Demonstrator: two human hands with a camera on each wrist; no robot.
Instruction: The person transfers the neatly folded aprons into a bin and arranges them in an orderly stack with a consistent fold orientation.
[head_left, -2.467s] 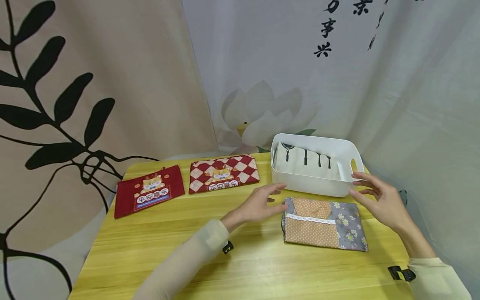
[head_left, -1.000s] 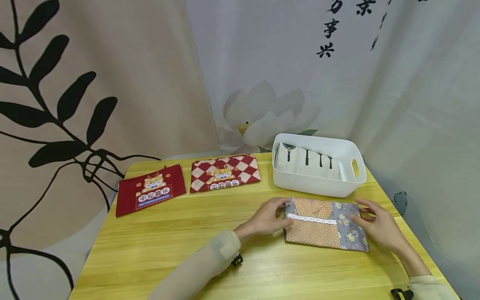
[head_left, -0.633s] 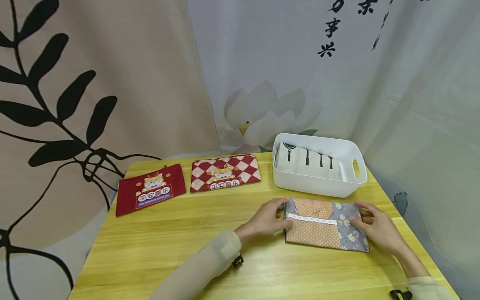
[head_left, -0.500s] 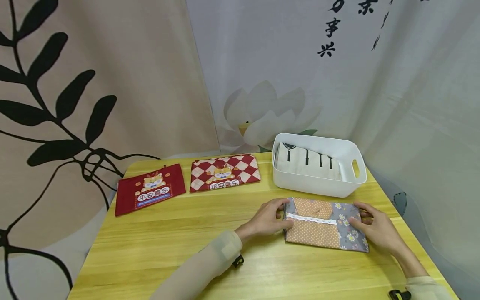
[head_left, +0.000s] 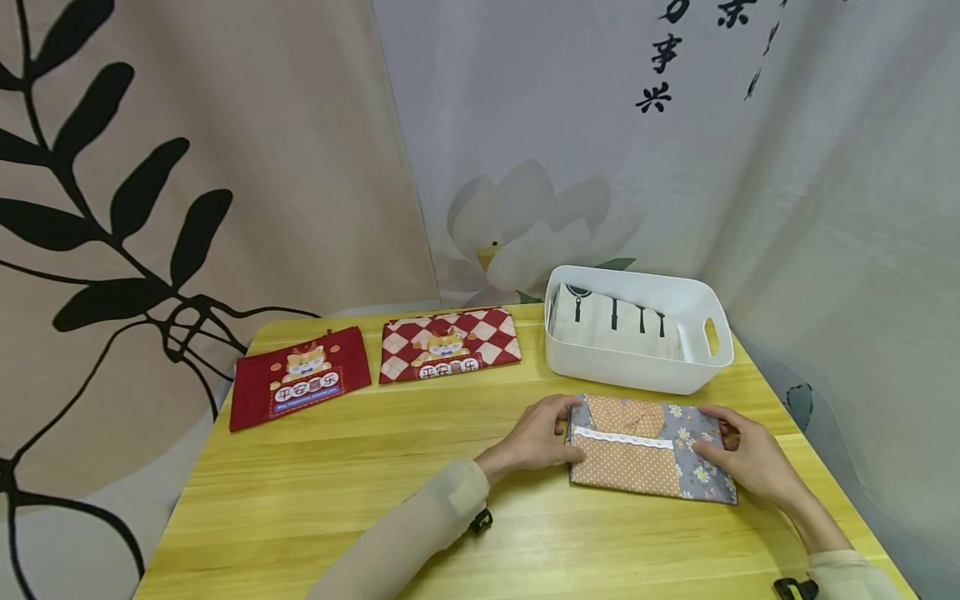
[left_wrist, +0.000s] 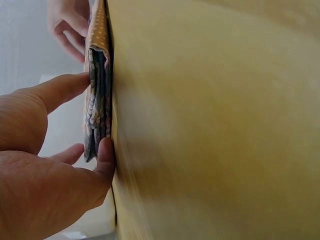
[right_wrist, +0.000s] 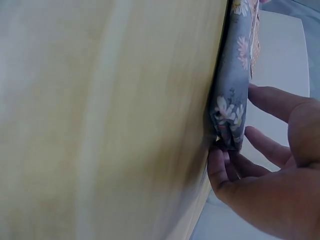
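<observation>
A folded floral cloth [head_left: 626, 462], grey with daisies, an orange dotted panel and white lace trim, lies flat on the table in the head view. My left hand [head_left: 534, 435] holds its left end, thumb on the top face and fingers at the far corner. In the left wrist view, the cloth's stacked layers [left_wrist: 97, 107] show between the thumb and fingers of that hand [left_wrist: 45, 170]. My right hand [head_left: 753, 454] grips the right end the same way. The right wrist view has the cloth's rounded fold [right_wrist: 232, 75] between thumb and curled fingertips of that hand [right_wrist: 280, 165].
Behind the cloth stands a white basket [head_left: 622, 371] with a folded cream cloth [head_left: 615, 329] inside. A red-and-white checked folded cloth [head_left: 491, 342] and a dark red one [head_left: 255, 387] lie at the back left of the wooden table [head_left: 337, 492]. Curtains hang behind.
Both hands have come down from above the floral cloth onto its two ends. Lately the right fingers have shifted slightly inward. The cloth stays where it was.
</observation>
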